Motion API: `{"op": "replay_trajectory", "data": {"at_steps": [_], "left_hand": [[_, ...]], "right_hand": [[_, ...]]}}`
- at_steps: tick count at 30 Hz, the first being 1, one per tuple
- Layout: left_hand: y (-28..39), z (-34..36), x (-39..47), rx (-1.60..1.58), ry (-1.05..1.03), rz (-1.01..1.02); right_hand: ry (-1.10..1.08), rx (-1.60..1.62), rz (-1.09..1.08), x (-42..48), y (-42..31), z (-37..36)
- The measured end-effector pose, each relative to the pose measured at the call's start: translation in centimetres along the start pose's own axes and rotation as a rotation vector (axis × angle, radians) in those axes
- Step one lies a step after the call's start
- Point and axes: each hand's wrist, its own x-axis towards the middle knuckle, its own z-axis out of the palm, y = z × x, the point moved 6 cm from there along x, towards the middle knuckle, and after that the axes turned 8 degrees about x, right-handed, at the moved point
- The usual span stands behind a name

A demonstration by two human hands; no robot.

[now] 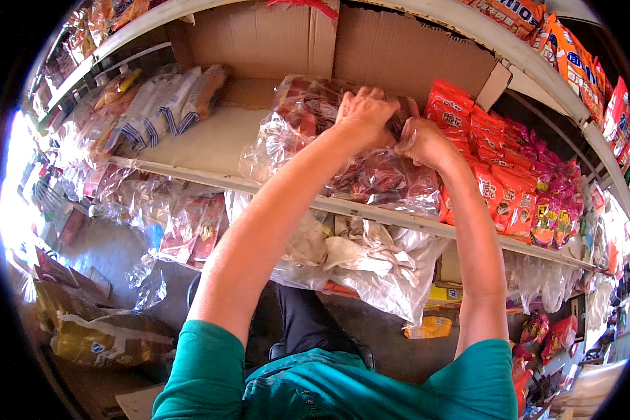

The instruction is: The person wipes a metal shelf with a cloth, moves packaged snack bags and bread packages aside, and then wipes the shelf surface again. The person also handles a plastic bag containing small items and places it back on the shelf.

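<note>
A large clear plastic bag (299, 105) of dark red packets lies on the middle of the shelf, its loose film crumpled at the left. My left hand (365, 118) reaches over its back part, fingers curled down onto the packets and partly hidden. Just to the right, my right hand (425, 142) grips the bag's right side, thumb and fingers bent together. Between the two hands shows a dark reddish packet (407, 107), partly covered. Red snack packets (451, 113) stand in rows close beside my right hand.
Cardboard (399, 52) backs the shelf. Bags with blue-striped ends (173, 100) lie to the left, purple packets (551, 173) to the right. The shelf's front rail (231, 182) runs below my arms. White cloth gloves (373, 252) in plastic sit underneath; a yellow packet (429, 327) lies lower down.
</note>
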Motion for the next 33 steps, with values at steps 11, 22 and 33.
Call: {"op": "replay_trajectory", "data": {"at_steps": [11, 22, 33], "left_hand": [[0.5, 3.0, -1.1, -0.089, 0.040, -0.084], [0.0, 2.6, -1.3, -0.075, 0.098, -0.220], [0.0, 2.6, -0.7, -0.088, -0.034, -0.197]], "right_hand": [[0.275, -0.186, -0.039, -2.6, -0.5, -1.6], [0.631, 0.378, -0.162, -9.7, -0.2, -0.7], [0.663, 0.554, -0.183, -11.9, 0.1, 0.0]]}}
